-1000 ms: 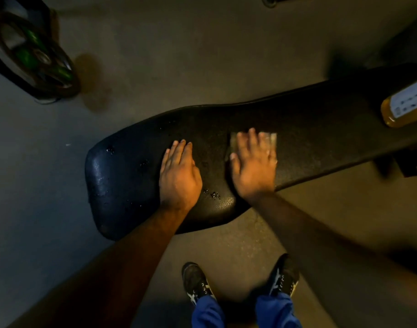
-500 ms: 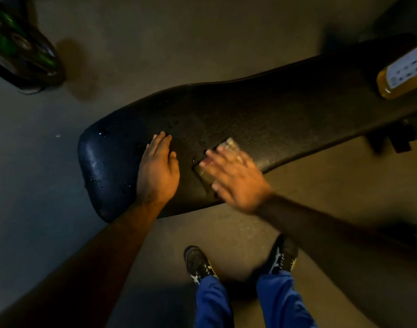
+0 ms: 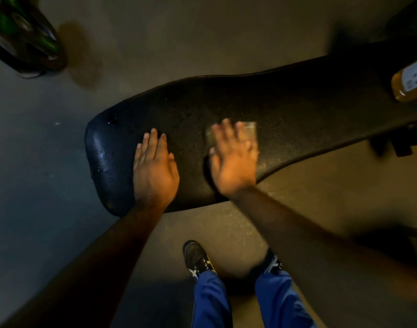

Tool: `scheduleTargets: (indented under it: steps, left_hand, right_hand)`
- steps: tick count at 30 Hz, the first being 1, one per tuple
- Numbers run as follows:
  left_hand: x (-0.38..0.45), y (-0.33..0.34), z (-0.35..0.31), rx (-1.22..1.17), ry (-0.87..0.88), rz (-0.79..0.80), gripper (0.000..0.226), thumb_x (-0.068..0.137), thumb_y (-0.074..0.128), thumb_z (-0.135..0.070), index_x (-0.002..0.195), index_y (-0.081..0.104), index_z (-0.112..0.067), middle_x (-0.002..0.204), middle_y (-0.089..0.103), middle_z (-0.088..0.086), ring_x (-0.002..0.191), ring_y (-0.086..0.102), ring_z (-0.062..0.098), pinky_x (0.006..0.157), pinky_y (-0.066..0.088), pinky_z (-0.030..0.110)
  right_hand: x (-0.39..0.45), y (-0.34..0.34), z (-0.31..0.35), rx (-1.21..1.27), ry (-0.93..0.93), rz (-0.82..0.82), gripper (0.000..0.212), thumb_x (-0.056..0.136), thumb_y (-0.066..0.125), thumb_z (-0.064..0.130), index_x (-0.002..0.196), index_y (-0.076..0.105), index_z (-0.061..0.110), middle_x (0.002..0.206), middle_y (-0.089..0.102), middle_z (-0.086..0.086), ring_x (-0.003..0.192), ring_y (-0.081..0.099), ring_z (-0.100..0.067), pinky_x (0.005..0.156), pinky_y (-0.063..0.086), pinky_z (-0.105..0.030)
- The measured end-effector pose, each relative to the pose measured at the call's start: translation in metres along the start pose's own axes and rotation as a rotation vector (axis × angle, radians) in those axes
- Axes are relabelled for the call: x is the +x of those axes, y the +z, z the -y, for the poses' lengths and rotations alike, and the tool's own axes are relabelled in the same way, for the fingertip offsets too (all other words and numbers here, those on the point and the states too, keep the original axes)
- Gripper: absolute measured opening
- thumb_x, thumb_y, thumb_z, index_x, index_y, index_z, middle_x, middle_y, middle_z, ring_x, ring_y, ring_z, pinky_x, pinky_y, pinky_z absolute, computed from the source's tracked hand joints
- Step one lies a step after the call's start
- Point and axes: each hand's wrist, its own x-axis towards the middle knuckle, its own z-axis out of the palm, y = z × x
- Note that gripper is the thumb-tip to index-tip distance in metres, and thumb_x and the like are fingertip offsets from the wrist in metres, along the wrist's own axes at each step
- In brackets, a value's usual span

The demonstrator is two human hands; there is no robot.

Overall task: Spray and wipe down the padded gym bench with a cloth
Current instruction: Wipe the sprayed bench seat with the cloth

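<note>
A black padded gym bench (image 3: 297,102) runs from the left middle to the upper right, with wet droplets on its rounded left end. My left hand (image 3: 154,170) rests flat on the pad near that end, fingers straight. My right hand (image 3: 234,159), blurred by motion, presses flat on a small pale cloth (image 3: 249,130) that shows past its fingertips. A yellow spray bottle (image 3: 410,82) with a white label lies on the bench at the far right edge.
A green and black weight plate (image 3: 25,36) leans on a rack at the top left. My two shoes (image 3: 199,259) and blue trouser legs stand on the grey floor just below the bench. Dark bench frame parts (image 3: 397,143) hang under the right side.
My right hand has swept the cloth from the bench's near edge back up and to the right across the pad. My left hand stays flat near the wet end.
</note>
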Motion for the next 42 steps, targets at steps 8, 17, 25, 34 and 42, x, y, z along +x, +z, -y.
scheduleTargets:
  steps: [8,17,25,34,42]
  left_hand:
    - [0.014,-0.017,0.019,-0.025,-0.017,-0.080,0.047,0.098,0.041,-0.012,0.144,0.040,-0.005,0.156,0.032,0.014,0.147,0.024,0.026,0.121,0.018,0.042]
    - [0.022,-0.001,0.024,0.112,-0.020,-0.027,0.054,0.101,0.036,-0.029,0.149,0.028,-0.004,0.159,0.023,0.017,0.149,0.016,0.029,0.122,0.012,0.043]
    - [0.016,-0.002,0.028,0.040,0.020,-0.063,0.053,0.103,0.030,-0.028,0.150,0.031,-0.003,0.159,0.023,0.017,0.150,0.014,0.027,0.122,0.012,0.044]
    - [0.017,-0.001,0.029,0.081,0.027,-0.062,0.060,0.098,0.033,-0.034,0.150,0.030,-0.003,0.159,0.024,0.017,0.150,0.014,0.027,0.122,0.012,0.043]
    - [0.020,-0.002,0.025,0.118,-0.001,-0.043,0.052,0.102,0.030,-0.031,0.148,0.033,-0.006,0.157,0.029,0.017,0.148,0.020,0.026,0.121,0.013,0.042]
  right_hand:
    - [0.055,-0.008,-0.029,-0.018,-0.198,0.087,0.057,0.102,0.037,0.039,0.157,0.033,0.025,0.165,0.030,-0.004,0.155,0.018,-0.028,0.121,0.020,-0.060]
    - [0.094,-0.006,-0.019,-0.057,-0.333,0.135,0.057,0.101,0.035,0.040,0.155,0.037,0.024,0.164,0.032,-0.006,0.154,0.023,-0.030,0.120,0.025,-0.059]
    - [0.149,-0.003,0.018,-0.083,-0.435,0.205,0.058,0.099,0.033,0.042,0.154,0.038,0.024,0.163,0.035,-0.005,0.153,0.023,-0.030,0.123,0.019,-0.056]
    - [0.189,-0.009,0.033,-0.097,-0.243,0.240,0.058,0.096,0.031,0.044,0.150,0.043,0.028,0.157,0.042,-0.006,0.149,0.030,-0.029,0.121,0.022,-0.049]
    - [0.140,-0.010,0.005,-0.121,-0.249,0.162,0.059,0.098,0.036,0.042,0.156,0.031,0.029,0.166,0.028,-0.004,0.155,0.016,-0.029,0.125,0.015,-0.053]
